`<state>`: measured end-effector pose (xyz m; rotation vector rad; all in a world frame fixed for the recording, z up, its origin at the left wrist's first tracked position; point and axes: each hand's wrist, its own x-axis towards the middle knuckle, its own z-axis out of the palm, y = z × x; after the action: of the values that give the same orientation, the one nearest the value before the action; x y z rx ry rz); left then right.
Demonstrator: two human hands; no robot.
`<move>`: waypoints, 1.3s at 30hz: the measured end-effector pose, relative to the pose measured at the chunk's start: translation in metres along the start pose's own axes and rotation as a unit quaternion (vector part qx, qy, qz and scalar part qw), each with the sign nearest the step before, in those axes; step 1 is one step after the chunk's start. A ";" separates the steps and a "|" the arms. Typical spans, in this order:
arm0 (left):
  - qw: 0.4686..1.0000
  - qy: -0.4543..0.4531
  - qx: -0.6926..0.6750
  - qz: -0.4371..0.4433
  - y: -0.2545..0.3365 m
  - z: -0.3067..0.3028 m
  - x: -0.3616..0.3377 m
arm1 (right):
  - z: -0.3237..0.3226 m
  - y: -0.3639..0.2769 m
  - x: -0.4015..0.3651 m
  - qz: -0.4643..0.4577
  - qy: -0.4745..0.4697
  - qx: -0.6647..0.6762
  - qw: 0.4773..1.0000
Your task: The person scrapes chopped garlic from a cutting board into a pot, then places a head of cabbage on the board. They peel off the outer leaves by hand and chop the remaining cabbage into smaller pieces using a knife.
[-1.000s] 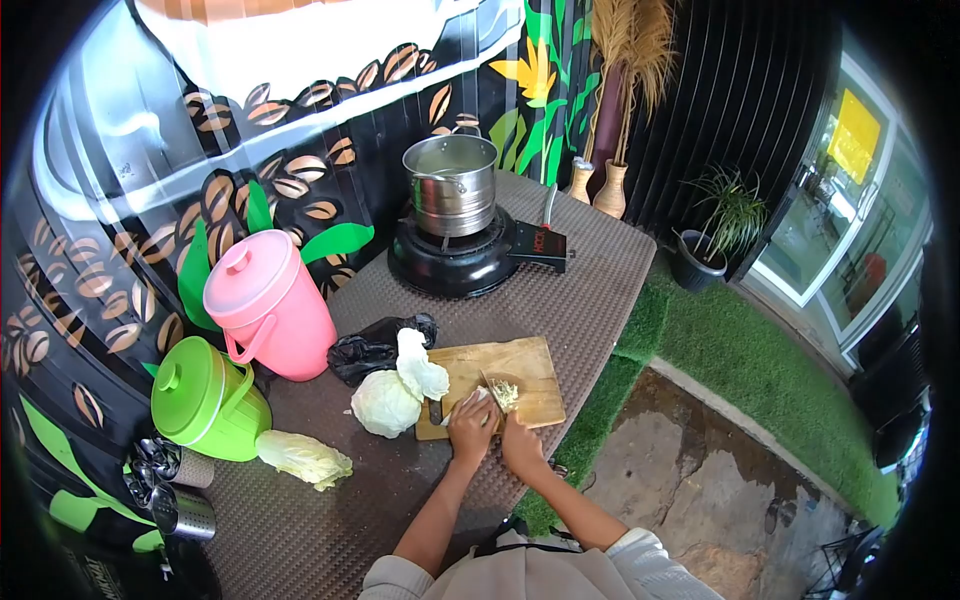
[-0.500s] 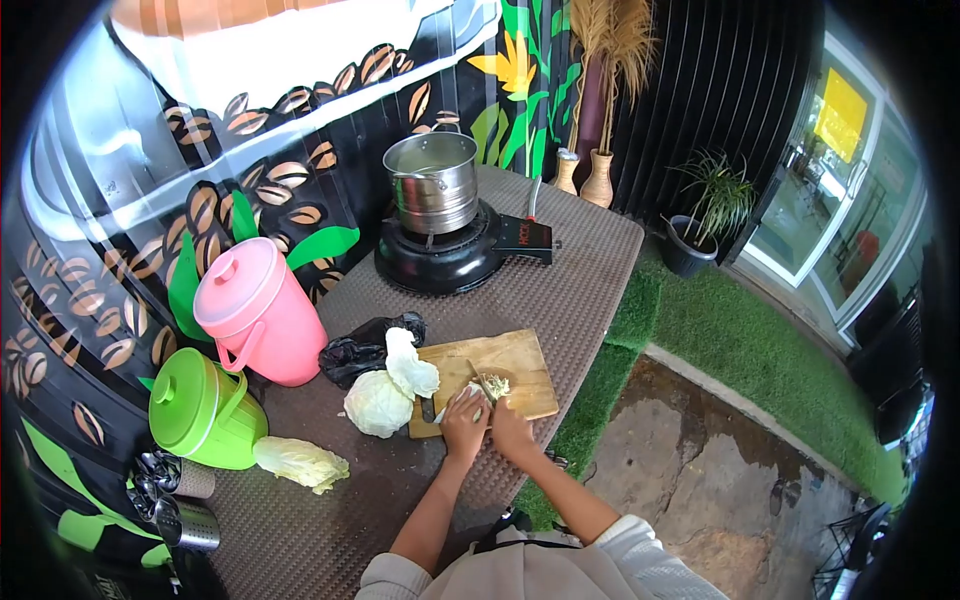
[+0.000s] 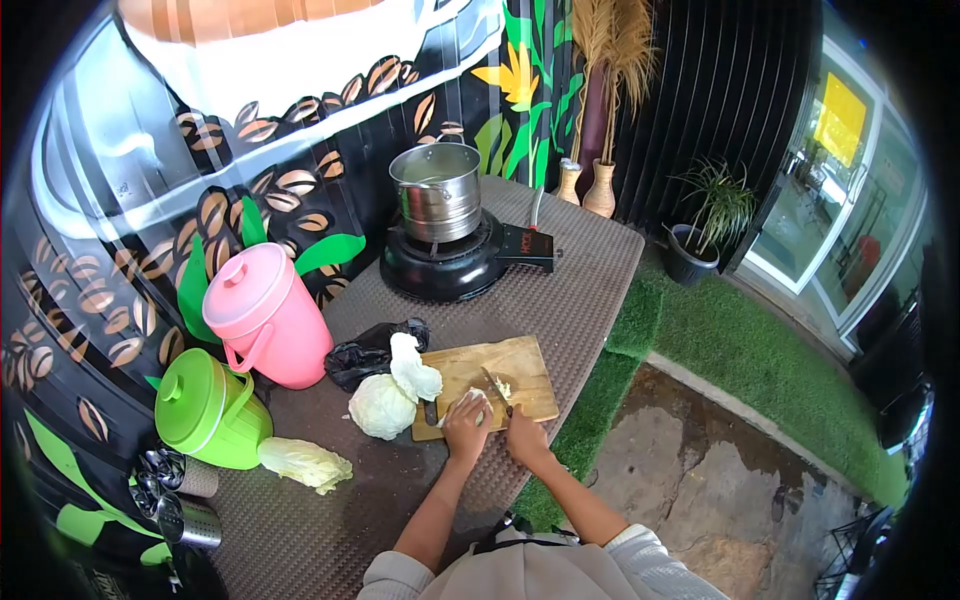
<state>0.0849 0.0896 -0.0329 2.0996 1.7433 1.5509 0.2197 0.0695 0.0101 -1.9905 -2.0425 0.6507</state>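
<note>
On a wooden cutting board (image 3: 535,365), my right hand (image 3: 526,437) grips a knife (image 3: 495,383), its blade pointing away from me and to the left. My left hand (image 3: 466,428) is closed over a pale piece of cabbage (image 3: 480,400), mostly hidden under the fingers. Chopped cabbage (image 3: 504,388) lies beside the blade. A cabbage head (image 3: 381,407) and a loose cabbage leaf (image 3: 414,368) sit at the board's left edge. The board's dark handle slot (image 3: 430,413) shows near my left hand.
A steel pot (image 3: 436,195) stands on a black portable gas stove (image 3: 440,265) at the back. Left are a pink jug (image 3: 268,315), a green jug (image 3: 210,410), a long leafy cabbage (image 3: 305,464), a black plastic bag (image 3: 370,355) and a perforated steel cutlery holder (image 3: 190,522).
My right hand and the knife have moved slightly right, away from my left hand. The blade shows more fully, and the chopped cabbage beside it looks smaller. The view has shifted slightly.
</note>
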 end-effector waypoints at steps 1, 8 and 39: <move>1.000 -0.005 0.014 0.006 0.000 0.000 -0.001 | -0.005 0.000 0.004 0.020 -0.018 0.028 0.999; 0.997 -0.067 0.031 0.025 -0.017 -0.012 0.007 | 0.009 0.015 -0.005 -0.064 0.024 0.064 0.996; 0.979 -0.197 -0.055 0.009 -0.014 -0.008 0.026 | 0.000 0.003 -0.019 -0.043 0.072 0.109 0.991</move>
<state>0.0667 0.1094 -0.0192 2.1835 1.4718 1.1022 0.2234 0.0511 0.0118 -1.7629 -1.8752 0.6611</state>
